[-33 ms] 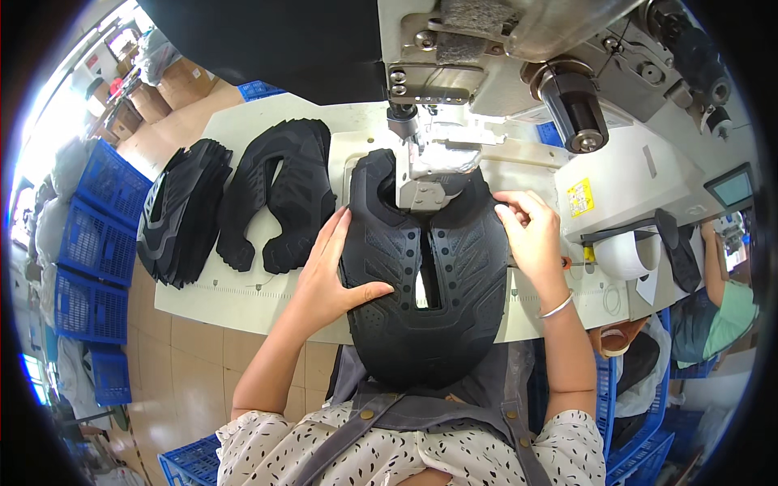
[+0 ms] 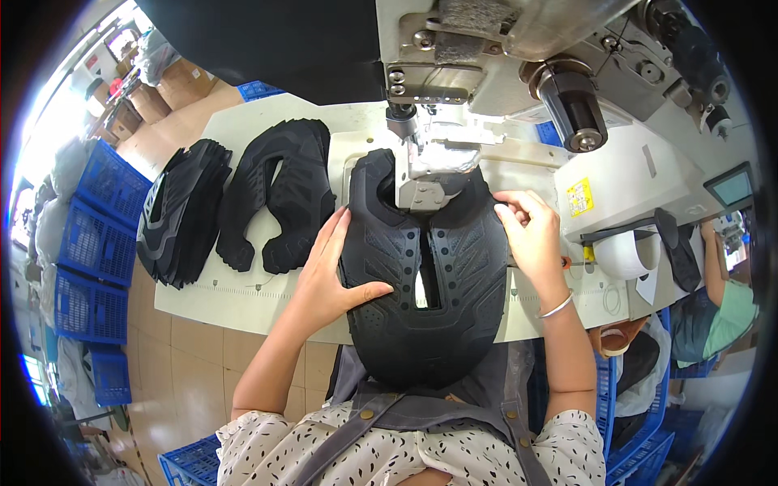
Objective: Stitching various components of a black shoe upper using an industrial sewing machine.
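A black shoe upper (image 2: 429, 340) lies in front of me with its two collar ends pointing away, under the head of a sewing machine (image 2: 429, 182). It has eyelet marks along both sides of a central slit, and its rounded toe hangs past the table's near edge. My left hand (image 2: 322, 279) rests at its left side, fingers stretched along the edge and thumb spread on top. At the upper right edge my right hand (image 2: 531, 231) pinches the upper between thumb and curled fingers. The machine head hides part of the collar opening.
Two stacks of black uppers, a nearer stack (image 2: 279, 194) and a farther-left stack (image 2: 182, 215), stand on the pale table (image 2: 235, 304). A thread spool (image 2: 579, 113) hangs at upper right. Blue crates (image 2: 93, 259) are piled left. Another person's arm (image 2: 715, 271) shows far right.
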{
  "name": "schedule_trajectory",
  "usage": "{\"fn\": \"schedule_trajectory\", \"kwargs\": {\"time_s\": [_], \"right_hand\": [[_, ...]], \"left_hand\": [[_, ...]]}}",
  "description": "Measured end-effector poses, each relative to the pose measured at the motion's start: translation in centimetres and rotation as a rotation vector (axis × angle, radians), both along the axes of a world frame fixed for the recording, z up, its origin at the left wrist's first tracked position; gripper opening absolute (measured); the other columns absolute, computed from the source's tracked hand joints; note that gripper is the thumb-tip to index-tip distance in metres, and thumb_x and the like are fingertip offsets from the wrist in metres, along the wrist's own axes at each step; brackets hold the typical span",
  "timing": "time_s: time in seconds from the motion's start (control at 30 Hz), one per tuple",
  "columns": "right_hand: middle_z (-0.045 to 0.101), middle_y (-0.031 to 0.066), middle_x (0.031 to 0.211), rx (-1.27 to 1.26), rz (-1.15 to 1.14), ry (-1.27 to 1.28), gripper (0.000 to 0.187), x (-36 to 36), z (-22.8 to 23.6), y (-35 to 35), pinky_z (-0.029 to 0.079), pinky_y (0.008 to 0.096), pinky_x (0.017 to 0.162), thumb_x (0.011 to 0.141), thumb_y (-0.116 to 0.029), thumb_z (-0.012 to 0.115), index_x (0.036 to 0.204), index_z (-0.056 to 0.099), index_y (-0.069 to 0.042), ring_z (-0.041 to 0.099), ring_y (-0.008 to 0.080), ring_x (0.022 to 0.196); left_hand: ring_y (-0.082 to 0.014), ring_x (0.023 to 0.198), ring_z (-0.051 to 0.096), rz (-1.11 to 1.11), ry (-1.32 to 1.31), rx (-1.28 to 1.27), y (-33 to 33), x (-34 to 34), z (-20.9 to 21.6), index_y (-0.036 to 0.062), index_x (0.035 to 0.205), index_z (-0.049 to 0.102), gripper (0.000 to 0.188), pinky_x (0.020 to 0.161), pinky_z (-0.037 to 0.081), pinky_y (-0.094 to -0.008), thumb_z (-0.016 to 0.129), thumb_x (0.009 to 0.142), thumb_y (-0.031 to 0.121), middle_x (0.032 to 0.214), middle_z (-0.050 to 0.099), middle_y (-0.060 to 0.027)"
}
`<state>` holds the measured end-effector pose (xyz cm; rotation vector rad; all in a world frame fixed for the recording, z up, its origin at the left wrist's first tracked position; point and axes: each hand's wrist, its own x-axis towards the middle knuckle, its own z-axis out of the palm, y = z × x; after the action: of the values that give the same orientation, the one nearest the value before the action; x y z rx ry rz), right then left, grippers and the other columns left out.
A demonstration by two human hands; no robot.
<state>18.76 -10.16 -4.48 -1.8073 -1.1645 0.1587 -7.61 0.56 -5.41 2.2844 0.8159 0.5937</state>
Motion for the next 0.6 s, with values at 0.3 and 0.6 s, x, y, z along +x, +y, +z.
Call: {"fn": "schedule_trajectory", "kwargs": {"time_s": [0.3,0.6], "right_hand": [[0.049,0.0044,0.072,-0.202,0.126,0.143,0.033,1.7,0.5,-0.6,0.039,0.0242,0.058,0.078,-0.024,0.066,0.066,0.052,0.003,0.046,0.0102,0.066],[0.058,0.0087,0.104,0.091,0.280,0.730,0.026,-6.4,1.9,-6.5,0.044,0.0258,0.081,0.080,-0.008,0.064,0.101,0.055,0.003,0.054,0.0121,0.094]], "left_hand": [[-0.0321,0.129,0.028,-0.010,0.026,0.035,0.1,0.1,-0.3,-0.0051,0.135,0.024,0.107,0.104,0.027,-0.0370,0.076,0.059,0.049,0.138,0.027,-0.0211],[-0.0308,0.102,0.048,0.191,-0.127,0.409,-2.0,-0.5,1.5,0.0001,0.113,0.046,0.060,0.087,0.039,-0.0385,0.075,0.068,0.027,0.115,0.048,-0.0185]]}}
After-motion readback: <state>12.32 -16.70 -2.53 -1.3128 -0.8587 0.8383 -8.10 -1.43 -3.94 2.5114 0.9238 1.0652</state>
